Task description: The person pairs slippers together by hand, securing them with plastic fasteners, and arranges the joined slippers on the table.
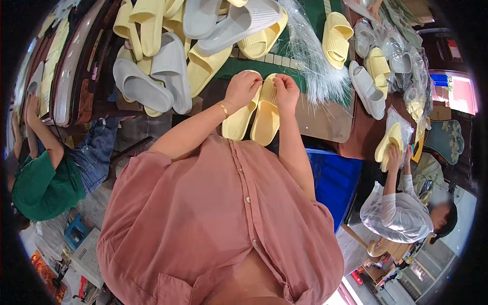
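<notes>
I seem to be in a slipper packing workshop: heaped yellow and grey slippers (pixel 168 56), clear plastic bags (pixel 310 61), co-workers bagging pairs alongside.

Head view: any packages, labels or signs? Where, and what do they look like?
Clear plastic bags: heaped at the table's right end, crinkled, some holding slippers.
Bagged yellow slippers: in a co-worker's hands at right, clear wrap.
Red and blue panel: right edge, rectangular; kind unclear.
Pair of yellow slippers in both hands: unwrapped.
</notes>
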The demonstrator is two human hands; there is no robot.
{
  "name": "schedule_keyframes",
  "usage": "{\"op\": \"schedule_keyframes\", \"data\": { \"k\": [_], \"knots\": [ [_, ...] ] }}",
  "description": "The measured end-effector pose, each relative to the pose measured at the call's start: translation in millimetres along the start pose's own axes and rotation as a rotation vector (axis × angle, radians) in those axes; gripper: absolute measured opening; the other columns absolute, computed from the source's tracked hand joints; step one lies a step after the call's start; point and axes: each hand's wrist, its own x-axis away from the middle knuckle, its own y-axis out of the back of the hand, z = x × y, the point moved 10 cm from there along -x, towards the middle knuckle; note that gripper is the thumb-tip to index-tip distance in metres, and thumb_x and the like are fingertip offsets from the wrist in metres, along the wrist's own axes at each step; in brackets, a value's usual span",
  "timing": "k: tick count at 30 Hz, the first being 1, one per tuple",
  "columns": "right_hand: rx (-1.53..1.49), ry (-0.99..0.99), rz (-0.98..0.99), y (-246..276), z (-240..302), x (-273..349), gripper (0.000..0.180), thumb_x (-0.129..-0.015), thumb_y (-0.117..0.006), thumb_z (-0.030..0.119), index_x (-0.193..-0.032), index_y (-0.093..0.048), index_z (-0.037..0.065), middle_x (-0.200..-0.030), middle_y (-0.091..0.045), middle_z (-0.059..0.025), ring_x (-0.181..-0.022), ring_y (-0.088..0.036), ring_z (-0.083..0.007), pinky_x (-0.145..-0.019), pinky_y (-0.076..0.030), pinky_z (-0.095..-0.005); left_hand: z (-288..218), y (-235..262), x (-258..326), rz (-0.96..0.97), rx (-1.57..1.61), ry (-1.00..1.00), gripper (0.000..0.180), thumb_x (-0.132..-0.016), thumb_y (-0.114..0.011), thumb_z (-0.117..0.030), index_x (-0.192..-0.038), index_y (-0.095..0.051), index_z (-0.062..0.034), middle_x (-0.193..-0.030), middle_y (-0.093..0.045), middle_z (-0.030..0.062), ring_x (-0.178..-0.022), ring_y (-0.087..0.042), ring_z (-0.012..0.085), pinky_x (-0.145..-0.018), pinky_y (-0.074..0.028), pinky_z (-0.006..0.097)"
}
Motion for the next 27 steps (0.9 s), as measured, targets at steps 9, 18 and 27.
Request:
{"op": "schedule_keyframes", "data": {
  "k": [9, 18, 27],
  "knots": [
    [-0.131, -0.041, 0.092, -5, -10, 1, 0.011, -0.084, -0.06, 0.003, -0.093, -0.065, -0.001, -0.085, -0.065, -0.0031, -0.076, -0.059, -0.0082, -0.07, -0.047, -0.0214, -5, -8, -8, 0.04, 0.232, 0.15, 0.012, -0.083, -0.062, -0.012, -0.088, -0.061, -0.0015, -0.08, -0.06, 0.01, -0.069, -0.059, 0.0223, -0.06, -0.047, 0.031],
    [-0.263, -0.12, 0.15, -4, -10, 4, 0.011, -0.085, -0.059, 0.002, -0.093, -0.065, -0.001, -0.087, -0.066, -0.0037, -0.078, -0.059, -0.0087, -0.072, -0.046, -0.0211, 12, -12, -3, 0.084, 0.179, 0.182, 0.011, -0.082, -0.064, -0.013, -0.085, -0.063, -0.0017, -0.076, -0.06, 0.0088, -0.064, -0.057, 0.0195, -0.059, -0.046, 0.03],
    [-0.24, -0.131, 0.196, -9, -11, 6, 0.011, -0.085, -0.059, 0.002, -0.094, -0.065, -0.001, -0.088, -0.066, -0.0038, -0.079, -0.059, -0.0087, -0.073, -0.047, -0.0214, 11, -14, -5, 0.097, 0.153, 0.185, 0.014, -0.082, -0.064, -0.015, -0.085, -0.064, -0.0017, -0.075, -0.06, 0.0091, -0.062, -0.057, 0.0195, -0.058, -0.046, 0.029]
  ]
}}
